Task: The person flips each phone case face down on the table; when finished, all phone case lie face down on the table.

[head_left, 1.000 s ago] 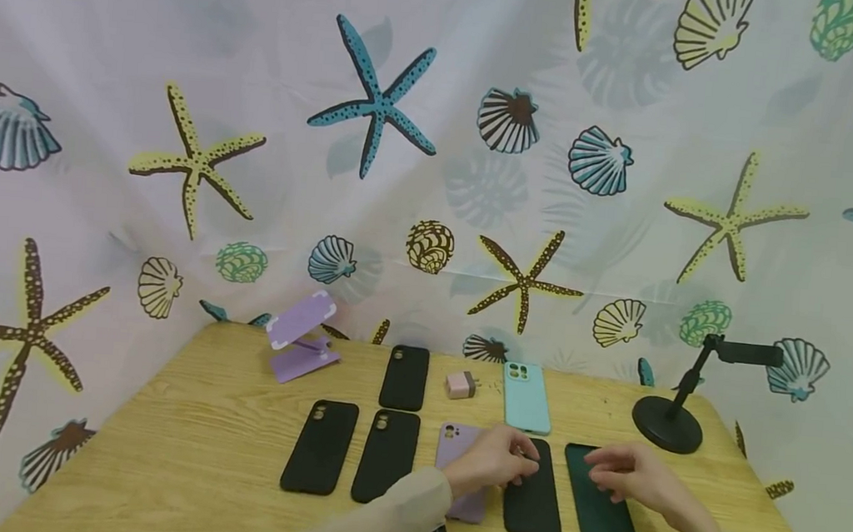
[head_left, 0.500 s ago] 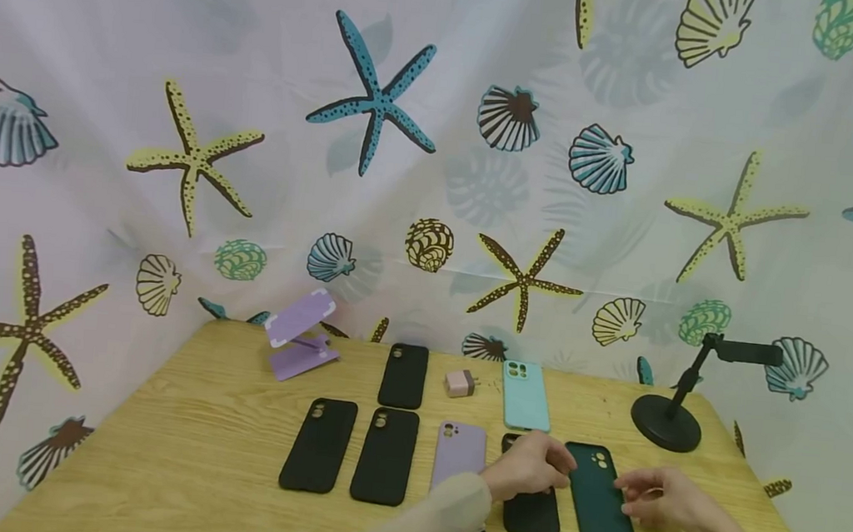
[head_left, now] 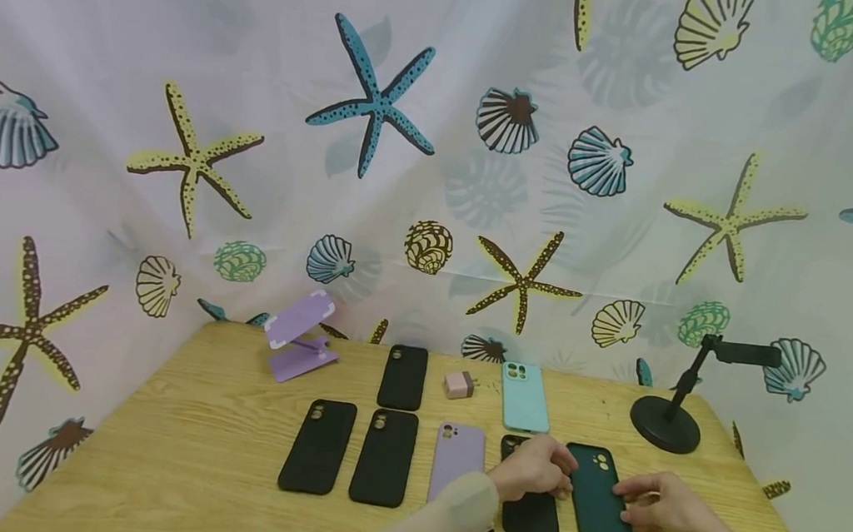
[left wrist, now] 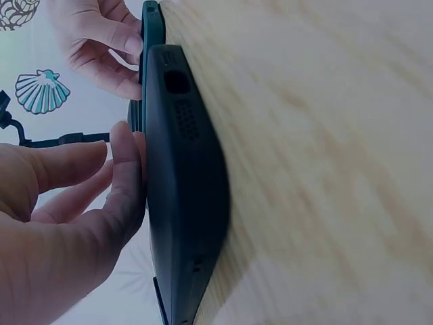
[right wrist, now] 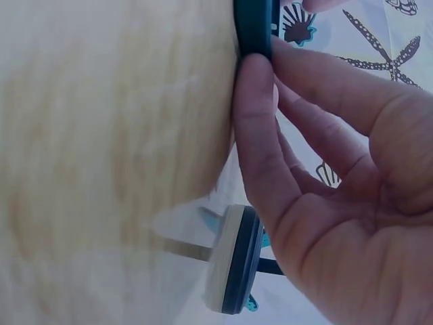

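A dark green phone case (head_left: pixel 595 509) lies flat on the table, camera cutout at its far end. My right hand (head_left: pixel 666 506) has thumb and index finger on its right edge; in the right wrist view the thumb (right wrist: pixel 256 88) meets the case's end and the index finger lies over its upper edge. My left hand (head_left: pixel 534 467) reaches across a black phone case (head_left: pixel 530 523), partly covering it, with loosely bent fingertips at the green case's left edge. Left of that, a light purple phone case (head_left: pixel 457 452) is partly hidden by the left sleeve.
Two black phone cases (head_left: pixel 317 445) lie left of the purple one, with another black case (head_left: pixel 403 377) behind. A light blue case (head_left: pixel 525 403) and a pink plug charger (head_left: pixel 458 385) lie farther back. A purple stand (head_left: pixel 302 362) and a black stand (head_left: pixel 665 424) flank them.
My left hand has moved right, from over the purple and black cases to the green case's left edge. My right hand has shifted right and nearer, from over the green case to its right edge.
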`<state>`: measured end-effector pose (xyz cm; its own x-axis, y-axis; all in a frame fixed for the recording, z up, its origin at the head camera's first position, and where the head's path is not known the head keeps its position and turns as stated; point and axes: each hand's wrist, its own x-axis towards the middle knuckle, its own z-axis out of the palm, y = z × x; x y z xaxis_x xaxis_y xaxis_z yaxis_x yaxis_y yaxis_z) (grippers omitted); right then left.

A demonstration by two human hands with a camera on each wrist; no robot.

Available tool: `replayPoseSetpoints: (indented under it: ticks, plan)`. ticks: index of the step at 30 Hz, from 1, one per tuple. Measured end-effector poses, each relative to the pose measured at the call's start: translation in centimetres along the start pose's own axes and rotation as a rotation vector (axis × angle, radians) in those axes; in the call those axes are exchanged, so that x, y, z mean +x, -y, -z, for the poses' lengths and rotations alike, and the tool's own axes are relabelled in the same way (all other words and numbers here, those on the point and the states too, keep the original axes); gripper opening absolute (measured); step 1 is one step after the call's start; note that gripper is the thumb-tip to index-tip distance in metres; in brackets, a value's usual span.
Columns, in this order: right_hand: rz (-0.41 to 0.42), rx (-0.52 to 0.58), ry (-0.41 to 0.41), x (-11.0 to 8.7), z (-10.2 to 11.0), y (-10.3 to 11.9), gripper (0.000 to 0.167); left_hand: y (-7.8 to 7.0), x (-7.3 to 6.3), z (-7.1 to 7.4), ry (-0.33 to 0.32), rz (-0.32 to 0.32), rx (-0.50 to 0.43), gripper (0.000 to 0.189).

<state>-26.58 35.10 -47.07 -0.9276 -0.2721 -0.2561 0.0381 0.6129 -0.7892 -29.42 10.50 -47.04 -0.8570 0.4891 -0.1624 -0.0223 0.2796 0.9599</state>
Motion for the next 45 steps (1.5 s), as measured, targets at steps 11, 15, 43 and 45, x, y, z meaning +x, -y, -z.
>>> replayPoseSetpoints:
  ticks: [11, 15, 43, 45]
  plan:
    - [-0.069, 0.012, -0.047, 0.4, -0.5, 0.2, 0.040, 0.1, -0.3, 0.2, -0.010, -0.006, -0.098, 0.033]
    - [-0.062, 0.038, -0.029, 0.4, -0.6, 0.1, 0.041, 0.4, -0.3, 0.3, -0.011, -0.027, -0.191, 0.038]
    - [-0.076, 0.214, 0.039, 0.8, -1.8, 1.3, 0.079, 0.6, -0.3, -1.9, 0.007, 0.018, -0.392, 0.051]
    - [-0.075, 0.203, 0.047, 0.8, -1.8, 1.5, 0.076, 0.5, -0.4, -1.9, 0.027, 0.027, -0.394, 0.051]
